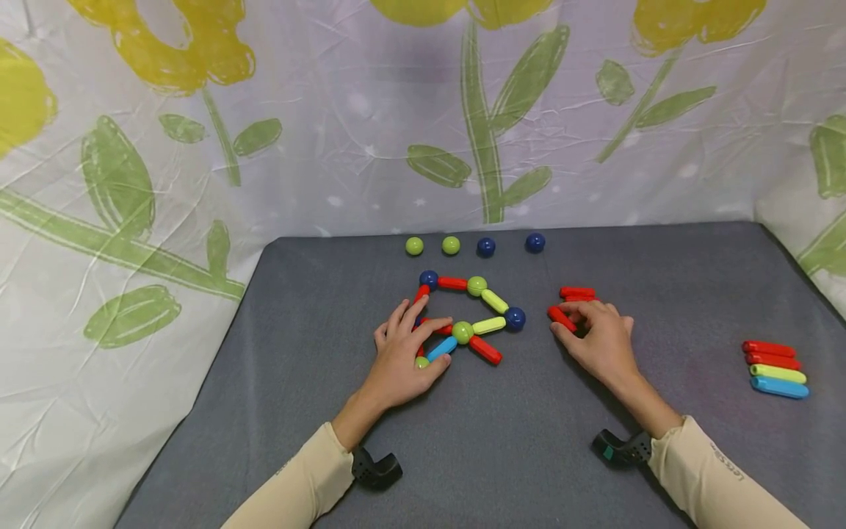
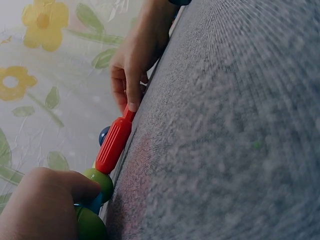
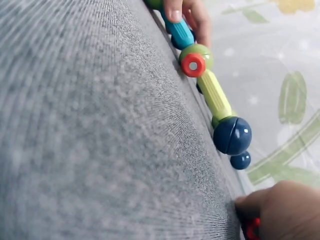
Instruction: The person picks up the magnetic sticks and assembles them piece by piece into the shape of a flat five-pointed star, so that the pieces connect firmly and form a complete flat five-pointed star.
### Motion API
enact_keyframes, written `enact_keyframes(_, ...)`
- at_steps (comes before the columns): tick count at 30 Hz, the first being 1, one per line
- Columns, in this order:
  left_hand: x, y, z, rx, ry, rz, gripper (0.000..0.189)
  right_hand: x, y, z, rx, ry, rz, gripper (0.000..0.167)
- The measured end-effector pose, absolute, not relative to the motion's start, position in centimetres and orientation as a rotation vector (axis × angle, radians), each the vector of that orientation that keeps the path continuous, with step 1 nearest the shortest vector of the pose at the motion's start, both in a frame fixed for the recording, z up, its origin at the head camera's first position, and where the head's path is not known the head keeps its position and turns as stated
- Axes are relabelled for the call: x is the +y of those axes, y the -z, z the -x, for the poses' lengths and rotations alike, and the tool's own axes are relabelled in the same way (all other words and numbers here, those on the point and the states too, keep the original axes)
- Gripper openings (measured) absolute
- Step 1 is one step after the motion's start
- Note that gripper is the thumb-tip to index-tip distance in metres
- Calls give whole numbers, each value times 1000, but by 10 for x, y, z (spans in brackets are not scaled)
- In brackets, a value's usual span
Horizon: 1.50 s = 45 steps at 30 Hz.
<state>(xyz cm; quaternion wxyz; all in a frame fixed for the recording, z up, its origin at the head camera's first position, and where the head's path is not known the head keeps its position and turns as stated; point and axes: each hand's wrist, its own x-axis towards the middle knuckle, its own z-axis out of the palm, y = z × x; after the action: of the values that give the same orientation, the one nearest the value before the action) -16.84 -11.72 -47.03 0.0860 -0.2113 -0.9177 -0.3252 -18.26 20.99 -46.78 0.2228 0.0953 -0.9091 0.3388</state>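
A linked figure of magnetic rods and balls lies on the grey table. It joins red rods (image 1: 485,350), yellow-green rods (image 1: 489,325) and a blue rod (image 1: 441,349) with green balls (image 1: 463,333) and dark blue balls (image 1: 515,318). My left hand (image 1: 406,360) spreads its fingers over the figure's left side, thumb against the blue rod; it covers part of the red rods and a ball there. To the right, my right hand (image 1: 603,338) pinches a red magnetic rod (image 1: 561,317) between thumb and fingers, beside two red rods (image 1: 577,293) on the table.
Two loose green balls (image 1: 414,246) and two dark blue balls (image 1: 485,247) line the table's back edge. Far right, two red rods (image 1: 769,353), a yellow-green rod (image 1: 778,374) and a blue rod (image 1: 780,387) lie side by side. A flowered curtain (image 1: 344,132) hangs behind.
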Motion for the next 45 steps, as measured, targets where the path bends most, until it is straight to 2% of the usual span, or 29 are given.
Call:
enact_keyframes(14,-116,470,167,-2726,940,607,48,201,467,179,-2612,-963,-618,31)
enact_keyframes(29,-116,472,167,-2703,937,618,48,187,466,171,-2601,-1097,-669,36)
enact_keyframes(37,-115,470,167,-2698,952,622,48,186,465,170,-2592,-1125,-829,44)
enact_keyframes(45,-115,470,166,-2694,957,627,49,185,468,169,-2567,-1159,-871,41)
